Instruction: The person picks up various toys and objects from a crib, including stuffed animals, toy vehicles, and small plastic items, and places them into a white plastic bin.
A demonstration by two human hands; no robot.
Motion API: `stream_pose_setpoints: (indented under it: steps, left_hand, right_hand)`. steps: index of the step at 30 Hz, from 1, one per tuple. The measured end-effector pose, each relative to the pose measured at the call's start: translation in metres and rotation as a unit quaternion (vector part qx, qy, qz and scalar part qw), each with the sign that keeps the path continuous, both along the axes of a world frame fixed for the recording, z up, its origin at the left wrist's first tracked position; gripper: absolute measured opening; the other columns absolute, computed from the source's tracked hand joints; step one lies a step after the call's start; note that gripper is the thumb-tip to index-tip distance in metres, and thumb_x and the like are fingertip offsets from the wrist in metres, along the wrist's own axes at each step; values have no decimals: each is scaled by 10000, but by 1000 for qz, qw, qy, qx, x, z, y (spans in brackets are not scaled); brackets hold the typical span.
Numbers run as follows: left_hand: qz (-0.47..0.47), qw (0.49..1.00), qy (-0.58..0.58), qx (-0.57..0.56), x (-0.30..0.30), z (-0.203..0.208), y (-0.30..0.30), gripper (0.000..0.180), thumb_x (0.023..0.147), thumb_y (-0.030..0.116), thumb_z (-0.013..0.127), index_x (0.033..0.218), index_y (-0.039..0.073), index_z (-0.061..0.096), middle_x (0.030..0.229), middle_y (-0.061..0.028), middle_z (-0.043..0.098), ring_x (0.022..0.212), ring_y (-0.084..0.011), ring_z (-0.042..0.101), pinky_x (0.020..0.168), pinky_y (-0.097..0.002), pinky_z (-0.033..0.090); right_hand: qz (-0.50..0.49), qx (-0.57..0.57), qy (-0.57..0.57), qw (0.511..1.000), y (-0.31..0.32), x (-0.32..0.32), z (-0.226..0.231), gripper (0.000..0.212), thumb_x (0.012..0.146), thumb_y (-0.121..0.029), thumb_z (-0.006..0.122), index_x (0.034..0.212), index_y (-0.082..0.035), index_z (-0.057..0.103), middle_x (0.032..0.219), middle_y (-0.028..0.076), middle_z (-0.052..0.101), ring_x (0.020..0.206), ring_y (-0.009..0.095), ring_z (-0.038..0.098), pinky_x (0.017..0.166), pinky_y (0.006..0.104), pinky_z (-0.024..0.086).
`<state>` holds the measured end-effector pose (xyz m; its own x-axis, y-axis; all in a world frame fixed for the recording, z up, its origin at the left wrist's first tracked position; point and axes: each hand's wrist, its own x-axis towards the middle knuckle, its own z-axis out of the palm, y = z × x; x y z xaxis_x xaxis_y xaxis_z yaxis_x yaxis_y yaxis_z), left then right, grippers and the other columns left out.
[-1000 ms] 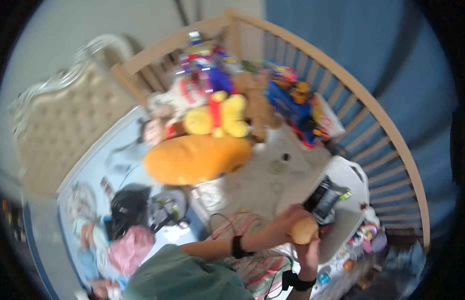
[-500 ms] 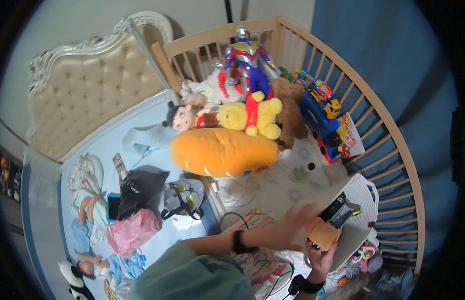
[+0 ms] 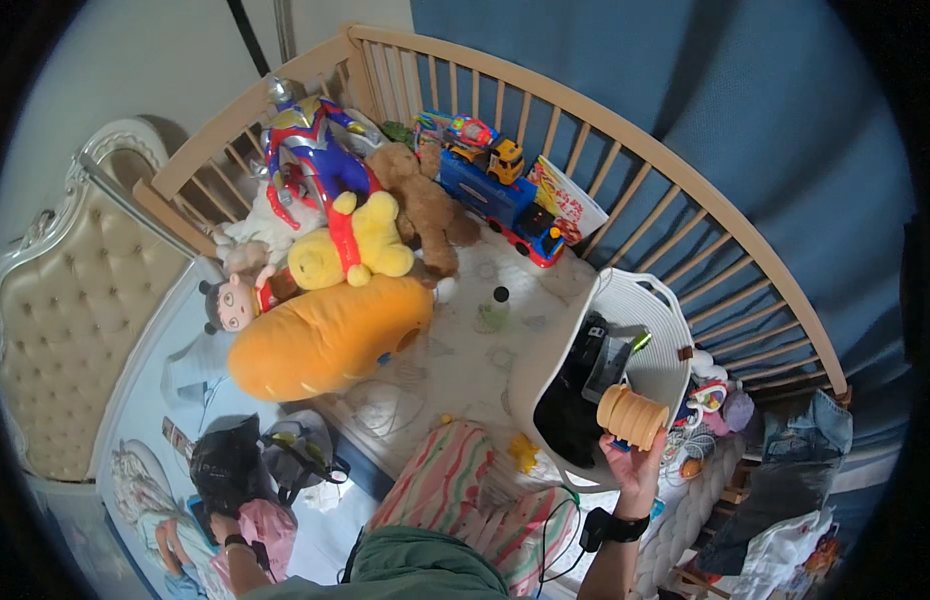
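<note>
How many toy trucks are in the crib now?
2. A long blue truck lies along the crib's rails, beside the brown teddy bear. A smaller yellow truck sits on top of it. More may be hidden under the other toys.

The crib mattress point(image 3: 465, 350) carries soft toys, a toy truck point(image 3: 505, 200) and a small bottle point(image 3: 495, 308). Just left of the right hand point(image 3: 635, 465), a white basket point(image 3: 545, 340) stands on it.
</note>
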<state>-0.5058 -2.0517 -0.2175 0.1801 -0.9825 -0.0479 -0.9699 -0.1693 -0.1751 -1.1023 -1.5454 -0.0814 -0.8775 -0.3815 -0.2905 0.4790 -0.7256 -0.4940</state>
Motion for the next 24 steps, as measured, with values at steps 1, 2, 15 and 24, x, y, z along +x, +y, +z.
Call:
stream_pose_setpoints:
  steps: [1, 2, 15, 24]
  left_hand:
    - [-78, 990, 4, -119, -9, -1, 0, 407, 798, 210, 550, 1113, -45, 513, 1112, -224, 549, 1020, -353, 535, 879, -428, 421]
    - [-150, 974, -27, -166, -15, 5, -16, 391, 836, 209, 489, 1134, -45, 489, 1099, -230, 547, 982, -368, 540, 861, -410, 428]
    - [-264, 815, 465, -222, -248, 286, 31, 240, 903, 183, 436, 950, -27, 540, 740, -151, 540, 671, -281, 472, 679, -332, 400]
    - [-203, 748, 599, 203, -420, 179, 121, 325, 864, 337, 520, 843, 14, 551, 743, -54, 523, 658, -129, 505, 581, -254, 400]
  right_hand:
    - [0, 1, 0, 1000, -1, 0, -1, 656, 714, -437, 685, 1239, -143, 426, 1222, 20, 474, 1086, 201, 460, 743, 384, 444]
    - [5, 0, 3, 1000, -3, -2, -4, 650, 719, -440, 678, 1239, -142, 426, 1224, 21, 473, 1087, 200, 460, 744, 385, 444]
    - [68, -3, 78, 995, -11, 11, 13, 698, 727, -464, 658, 1287, -161, 371, 1294, 10, 408, 1087, 190, 453, 721, 368, 449]
    - [80, -3, 82, 993, -7, 46, 24, 755, 697, -455, 696, 1294, -170, 332, 1305, 41, 350, 1200, 239, 369, 812, 433, 466]
